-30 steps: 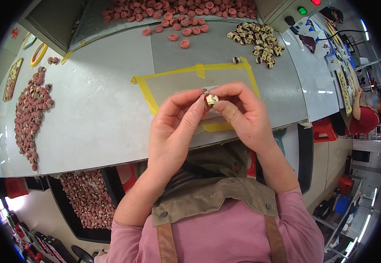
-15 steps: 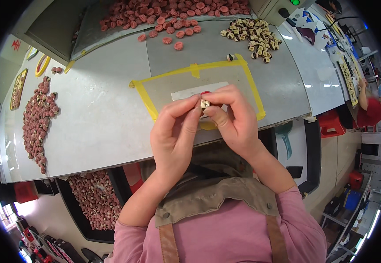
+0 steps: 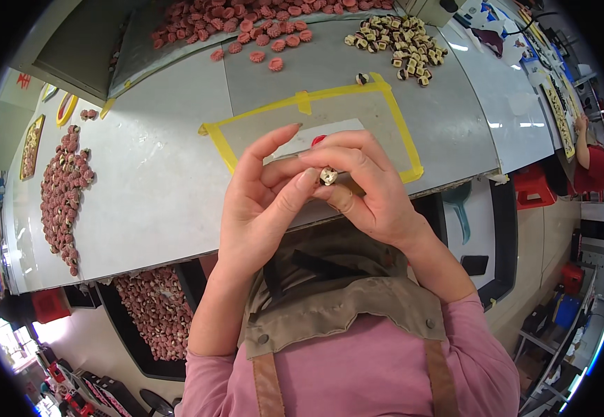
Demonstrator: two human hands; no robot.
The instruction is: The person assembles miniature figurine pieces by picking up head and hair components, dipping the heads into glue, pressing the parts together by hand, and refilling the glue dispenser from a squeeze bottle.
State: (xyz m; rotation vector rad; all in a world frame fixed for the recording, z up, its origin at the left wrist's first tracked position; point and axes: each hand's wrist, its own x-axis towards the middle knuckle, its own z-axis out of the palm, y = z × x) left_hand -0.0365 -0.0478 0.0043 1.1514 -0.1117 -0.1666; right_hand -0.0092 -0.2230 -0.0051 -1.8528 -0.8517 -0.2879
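Above the table's near edge, my two hands meet around a small cream-and-dark piece [image 3: 328, 176]. My right hand [image 3: 380, 194] pinches it between thumb and curled fingers. The thumb of my left hand [image 3: 253, 208] presses against the piece's left side, while the left index finger points up and away from it. Something small and red [image 3: 318, 140] shows just beyond my right fingers; whether they hold it I cannot tell. Behind the hands lies a white strip [image 3: 347, 126] within a yellow tape outline [image 3: 304, 104] on the grey table top [image 3: 156, 187].
Pink ruffled cups [image 3: 257, 57] are heaped at the back. Cream-and-dark pieces [image 3: 406, 48] form a pile at back right, with one stray piece [image 3: 362, 78] nearer. Pink-and-cream pieces [image 3: 66, 194] lie at left; more fill a black tray [image 3: 152, 313] below. A person in red [image 3: 590, 170] sits at far right.
My left index finger has lifted off the piece, and the left hand has shifted slightly left. Both hands and the piece are a little lower in view, the piece now turned differently.
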